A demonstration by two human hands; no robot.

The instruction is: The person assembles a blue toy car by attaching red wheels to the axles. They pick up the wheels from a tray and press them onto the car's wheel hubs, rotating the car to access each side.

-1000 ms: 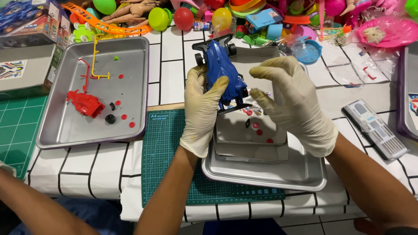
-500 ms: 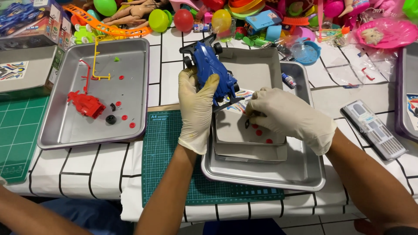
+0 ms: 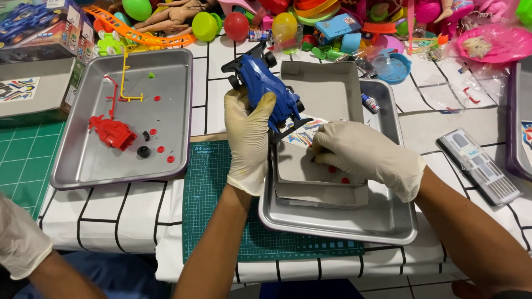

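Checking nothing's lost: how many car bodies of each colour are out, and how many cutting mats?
Blue body: 1
Red body: 1
Mats: 2
Total: 4

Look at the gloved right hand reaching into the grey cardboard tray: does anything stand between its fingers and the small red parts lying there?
Nothing visible does. The right hand rests fingertips-down on the grey cardboard tray, with the small red parts right beneath its fingers. The blue toy car is held off to the side by the left hand.

Cream latex gloves, bare forearms
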